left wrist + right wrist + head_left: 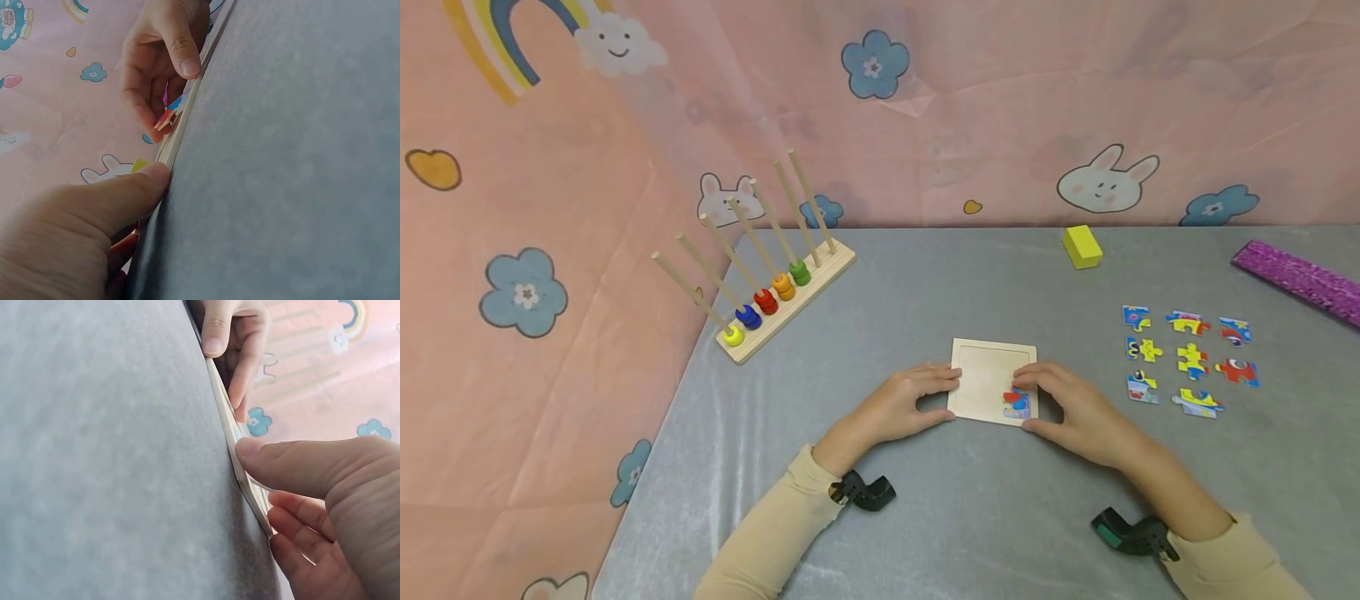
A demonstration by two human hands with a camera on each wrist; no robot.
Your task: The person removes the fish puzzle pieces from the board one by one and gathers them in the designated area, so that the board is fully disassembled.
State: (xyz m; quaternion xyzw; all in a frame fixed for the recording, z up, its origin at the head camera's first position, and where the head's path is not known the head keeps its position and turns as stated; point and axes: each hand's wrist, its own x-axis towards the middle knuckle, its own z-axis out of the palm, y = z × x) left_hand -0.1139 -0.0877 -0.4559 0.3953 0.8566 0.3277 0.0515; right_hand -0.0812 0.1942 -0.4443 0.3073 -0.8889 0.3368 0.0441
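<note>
A shallow wooden puzzle tray [985, 379] lies flat on the grey table. My left hand [902, 406] holds its left side, with the thumb at the near left corner and the fingertips farther up that edge. At the tray's near right corner is a red and blue puzzle piece [1017, 405]. My right hand [1078, 412] has its fingertips at the piece's far side and its thumb by the tray's near edge. From the left wrist view, the red end of the piece [164, 119] looks slightly raised under the right fingers.
Loose puzzle pieces [1192, 361] lie in rows to the right. A yellow block [1082, 247] sits near the back edge, and a purple glittery strip [1300, 281] lies at far right. A wooden peg stand [790, 304] with coloured rings stands at back left.
</note>
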